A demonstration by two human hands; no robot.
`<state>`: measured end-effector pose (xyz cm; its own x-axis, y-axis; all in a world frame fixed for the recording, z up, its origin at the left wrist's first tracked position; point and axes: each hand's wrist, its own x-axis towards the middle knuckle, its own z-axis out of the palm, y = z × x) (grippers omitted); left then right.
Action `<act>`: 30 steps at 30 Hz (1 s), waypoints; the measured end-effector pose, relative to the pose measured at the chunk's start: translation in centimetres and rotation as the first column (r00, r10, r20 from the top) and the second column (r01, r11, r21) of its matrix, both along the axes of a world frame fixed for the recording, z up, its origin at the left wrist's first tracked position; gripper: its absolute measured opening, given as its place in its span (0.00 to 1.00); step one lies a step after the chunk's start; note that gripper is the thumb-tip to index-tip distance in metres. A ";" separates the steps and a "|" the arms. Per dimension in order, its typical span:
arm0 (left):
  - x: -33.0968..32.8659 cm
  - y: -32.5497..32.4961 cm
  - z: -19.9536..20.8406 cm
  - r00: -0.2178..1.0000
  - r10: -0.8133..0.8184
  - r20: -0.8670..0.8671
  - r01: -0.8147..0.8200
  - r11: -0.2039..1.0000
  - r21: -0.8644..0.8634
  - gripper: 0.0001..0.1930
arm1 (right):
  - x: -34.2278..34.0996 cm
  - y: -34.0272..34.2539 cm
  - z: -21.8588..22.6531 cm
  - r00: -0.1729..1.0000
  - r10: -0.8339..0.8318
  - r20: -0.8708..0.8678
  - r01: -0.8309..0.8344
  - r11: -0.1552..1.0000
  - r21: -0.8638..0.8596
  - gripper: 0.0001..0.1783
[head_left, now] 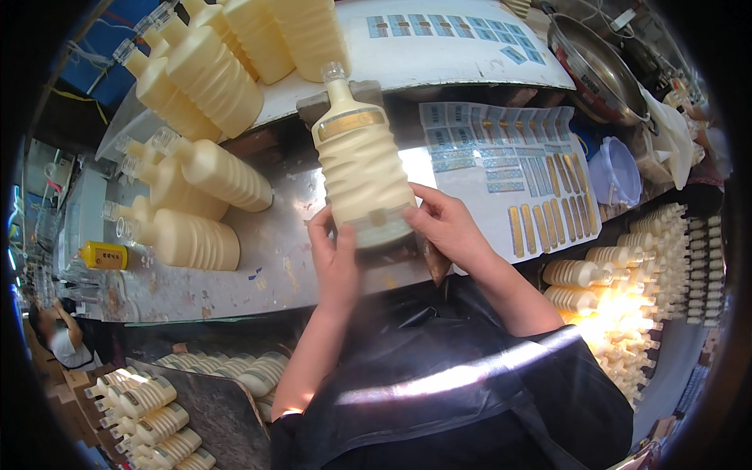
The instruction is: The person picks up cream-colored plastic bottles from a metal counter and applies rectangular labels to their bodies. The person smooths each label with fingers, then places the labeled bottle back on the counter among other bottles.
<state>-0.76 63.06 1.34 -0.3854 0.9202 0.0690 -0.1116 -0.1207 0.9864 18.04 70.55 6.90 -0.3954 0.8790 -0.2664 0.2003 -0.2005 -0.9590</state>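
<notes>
Cream bottle (359,172) is in both hands, over the desk (211,296), its neck tipped away from the person. The left hand (335,262) has its fingers curled round the low left side. The right hand (445,225) has its fingers gripping the low right side, thumb on the front. A shiny band (362,227) goes across the front, low down. It looks best to hold the bottle steady and press softly and evenly, so the band does not crease or slip.

A brown pointed thing (435,265) is just under the right hand and could get bumped. To the right lies a sheet (501,223) with gold strips (517,233); a sleeve might brush it. Past it is a blue bucket (614,174). More bottles (197,241) lie to the left, well apart from the hands.
</notes>
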 end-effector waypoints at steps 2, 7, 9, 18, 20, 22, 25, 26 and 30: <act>0.1 0.0 0.4 0.998 0.010 0.068 -0.009 1.000 -0.011 0.24 | 0.0 0.2 -0.9 1.000 -0.004 -0.028 0.005 1.000 0.023 0.29; 0.2 0.1 0.7 0.997 -0.006 0.083 0.009 0.999 -0.034 0.25 | -0.1 0.0 -0.7 1.000 -0.010 0.003 0.010 0.997 0.072 0.28; 0.1 0.1 0.5 0.998 -0.010 0.056 0.013 0.999 -0.038 0.26 | 0.0 0.0 -0.8 1.000 -0.006 -0.020 0.007 0.999 0.044 0.28; 0.6 -0.3 2.1 0.992 0.006 -0.129 -0.009 1.000 -0.018 0.38 | 2.2 2.4 2.3 0.978 -0.092 -0.186 0.088 0.996 -0.029 0.09; 0.5 -0.1 2.5 0.948 -0.026 -0.318 0.008 0.998 -0.058 0.42 | 0.8 1.0 3.5 0.995 -0.038 -0.093 0.064 0.956 0.285 0.10; 0.9 0.2 3.0 0.954 0.018 -0.298 -0.038 0.998 -0.060 0.41 | -0.2 0.1 5.7 0.983 0.072 0.172 -0.161 0.791 0.590 0.16; 0.7 0.3 2.8 0.963 0.032 -0.267 -0.049 0.997 -0.056 0.42 | -1.0 0.4 5.5 0.942 -0.020 0.336 -0.277 0.521 0.807 0.17; 0.7 0.2 2.6 0.966 0.028 -0.257 -0.044 0.998 -0.054 0.42 | -0.9 0.5 5.7 0.942 -0.066 0.330 -0.265 0.457 0.849 0.17; 0.6 0.2 2.2 0.964 0.027 -0.266 -0.046 0.997 -0.065 0.42 | -1.4 -1.0 6.0 0.954 0.013 0.298 -0.284 0.343 0.895 0.19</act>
<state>-0.21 63.27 3.58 -0.3953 0.9120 0.1093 0.1574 -0.0500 0.9863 16.61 69.51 12.92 -0.6032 0.5465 0.5809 0.3353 0.8346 -0.4371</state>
